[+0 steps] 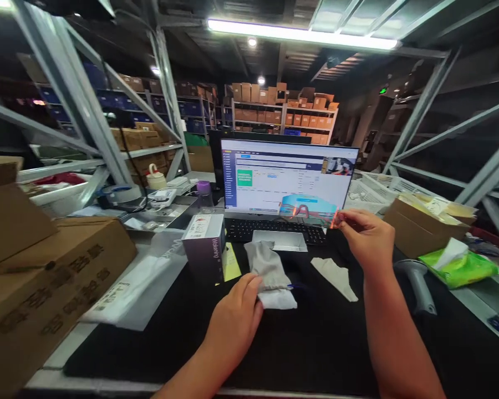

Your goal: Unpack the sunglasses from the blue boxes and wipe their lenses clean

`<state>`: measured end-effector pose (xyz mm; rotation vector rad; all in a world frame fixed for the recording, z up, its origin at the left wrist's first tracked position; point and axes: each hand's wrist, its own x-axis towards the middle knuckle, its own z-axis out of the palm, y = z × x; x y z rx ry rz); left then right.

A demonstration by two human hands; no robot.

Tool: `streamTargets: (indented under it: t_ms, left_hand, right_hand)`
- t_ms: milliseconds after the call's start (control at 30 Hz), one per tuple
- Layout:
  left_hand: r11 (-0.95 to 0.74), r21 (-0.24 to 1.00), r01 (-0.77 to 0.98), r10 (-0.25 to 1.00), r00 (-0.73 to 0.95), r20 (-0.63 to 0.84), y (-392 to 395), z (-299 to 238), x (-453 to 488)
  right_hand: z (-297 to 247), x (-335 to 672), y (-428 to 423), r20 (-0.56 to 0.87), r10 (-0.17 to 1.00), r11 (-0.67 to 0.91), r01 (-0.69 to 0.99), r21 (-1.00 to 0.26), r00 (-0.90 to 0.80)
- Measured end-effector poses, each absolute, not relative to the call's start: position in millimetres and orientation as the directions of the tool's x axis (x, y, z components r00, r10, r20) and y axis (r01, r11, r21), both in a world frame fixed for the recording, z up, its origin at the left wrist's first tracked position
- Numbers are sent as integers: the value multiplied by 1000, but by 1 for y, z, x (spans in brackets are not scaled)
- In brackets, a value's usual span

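Left hand (235,317), black mat (316,343), warehouse shelving (283,113)

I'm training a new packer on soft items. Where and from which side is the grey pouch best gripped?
Pinch the near end of the grey pouch, coming from the near left, where the left hand touches it. It lies flat and limp on the black mat, so probably only an edge gives purchase.

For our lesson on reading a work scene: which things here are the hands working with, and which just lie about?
In hand:
glasses, in the grip of the right hand
grey pouch, under the left hand

Lying about:
purple box
keyboard
scanner
green tissue pack
cardboard boxes
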<state>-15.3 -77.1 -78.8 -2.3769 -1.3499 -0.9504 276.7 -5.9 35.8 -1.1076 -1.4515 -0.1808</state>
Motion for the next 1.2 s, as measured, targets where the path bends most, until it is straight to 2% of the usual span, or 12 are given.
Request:
streamTargets:
  t_ms: [100, 233, 267, 333, 400, 533, 633, 733, 800, 867, 1067, 1200]
  left_hand:
    - [-531, 111, 840, 635, 308, 708, -83, -78, -11]
    - [-697, 22, 717, 494, 456, 740, -86, -76, 5]
    - [-720, 39, 693, 508, 487, 710, -86, -75, 9]
    - [-704, 144, 695, 614, 495, 614, -85, -76, 15]
    - [-647, 237, 725, 713, 464, 526, -83, -78, 16]
    - [-646, 325, 691, 736, 453, 503, -80, -88, 6]
    - [-635, 443, 633, 764, 428, 483, -82, -95, -3]
    - [-603, 539, 588, 794, 381, 474, -86, -99, -6]
    - [-611, 543, 576, 785, 353, 509, -89, -101, -7]
    - [-638, 509, 577, 756, 347, 554, -90, -102, -8]
    - [-687, 417, 596, 703, 397, 591, -85, -92, -6]
    - [-697, 371, 613, 690, 434, 579, -76, -71, 1]
  right_hand:
    - [30, 275, -3, 839, 513, 511, 721, -469, 182]
    - [24, 270, 4, 828, 540, 484, 748, -454, 153]
    - [23, 268, 6, 823, 547, 477, 750, -458, 154]
    - [21, 266, 7, 812, 558, 469, 742, -480, 173]
    - [23, 266, 4, 783, 572, 473, 681, -559, 245]
    - [34, 280, -13, 615, 625, 480, 384, -789, 481]
    - [40, 292, -22, 539, 615, 478, 272, -835, 576]
    - [29, 295, -26, 419, 746, 407, 144, -902, 517]
    - [7, 294, -35, 300, 849, 313, 43, -949, 435]
    - [-21, 296, -55, 219, 900, 234, 5, -972, 377]
    - [-83, 302, -155, 287, 940, 239, 243, -940, 185]
    - [-94, 272, -187, 257, 956, 210, 278, -937, 142]
